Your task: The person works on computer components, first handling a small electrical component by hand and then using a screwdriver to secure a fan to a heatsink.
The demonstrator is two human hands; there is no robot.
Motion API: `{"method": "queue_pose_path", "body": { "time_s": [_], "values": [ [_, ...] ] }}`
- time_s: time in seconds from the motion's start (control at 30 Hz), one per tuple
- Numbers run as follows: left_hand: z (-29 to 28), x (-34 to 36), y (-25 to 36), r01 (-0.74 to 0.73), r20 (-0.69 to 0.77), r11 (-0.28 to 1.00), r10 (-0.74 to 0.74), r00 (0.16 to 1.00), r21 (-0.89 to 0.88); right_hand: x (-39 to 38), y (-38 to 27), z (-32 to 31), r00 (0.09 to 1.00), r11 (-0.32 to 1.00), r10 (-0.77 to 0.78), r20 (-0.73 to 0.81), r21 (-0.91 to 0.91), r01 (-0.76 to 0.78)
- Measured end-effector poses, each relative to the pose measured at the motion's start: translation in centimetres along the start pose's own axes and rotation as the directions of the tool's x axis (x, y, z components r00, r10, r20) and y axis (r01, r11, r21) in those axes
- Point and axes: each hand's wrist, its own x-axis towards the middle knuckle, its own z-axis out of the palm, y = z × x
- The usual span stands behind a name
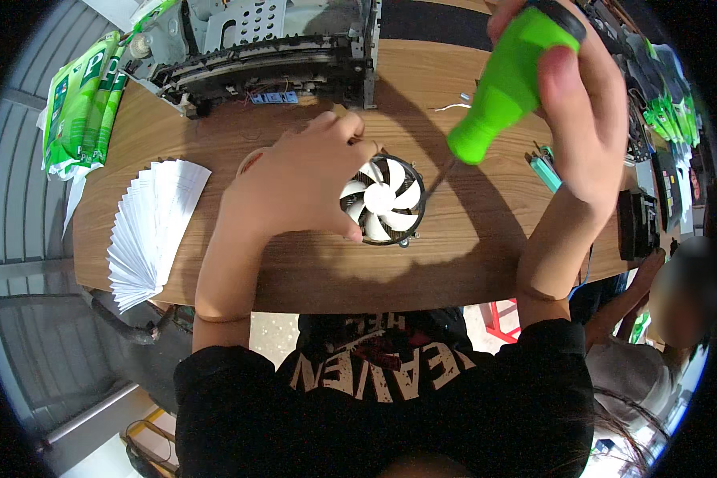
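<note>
A round cooling fan (386, 199) with white blades in a black frame lies on the wooden table (311, 263). My left hand (299, 183) rests on its left side and grips the frame. My right hand (577, 95) is wrapped around the bright green handle of a screwdriver (506, 84). Its dark shaft slants down to the fan's right edge, with the tip at the frame.
An opened metal machine chassis (263, 48) with wires stands at the table's far edge. Green packets (80, 103) lie far left and a fanned stack of white paper (151, 227) lies front left. Small tools (543, 167) and black parts (636, 223) lie right. Another person (653, 334) sits lower right.
</note>
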Motion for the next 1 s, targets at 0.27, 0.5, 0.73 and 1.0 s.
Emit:
{"method": "queue_pose_path", "body": {
  "time_s": [0.27,0.5,0.73,1.0],
  "values": [
    [0.7,-0.3,0.8,-0.007,-0.004,0.990,0.008,1.000,0.144,1.2,-1.8,4.4,0.976,0.904,0.109,-0.186,-0.391,-0.175],
    [0.1,0.9,0.2,-0.100,-0.037,0.991,0.104,0.994,0.093,1.0,-0.9,3.6,0.944,0.923,0.292,0.153,-0.305,-0.236],
    [0.6,1.7,-1.5,-0.137,-0.079,0.989,0.133,0.988,-0.045,-0.2,1.2,2.7,0.960,0.946,0.213,0.183,-0.286,-0.155],
    [-0.5,1.0,-1.0,0.091,0.089,0.949,-0.066,0.994,-0.303,-0.4,1.4,3.0,0.942,0.997,-0.001,0.336,0.070,-0.024]
  ]
}}
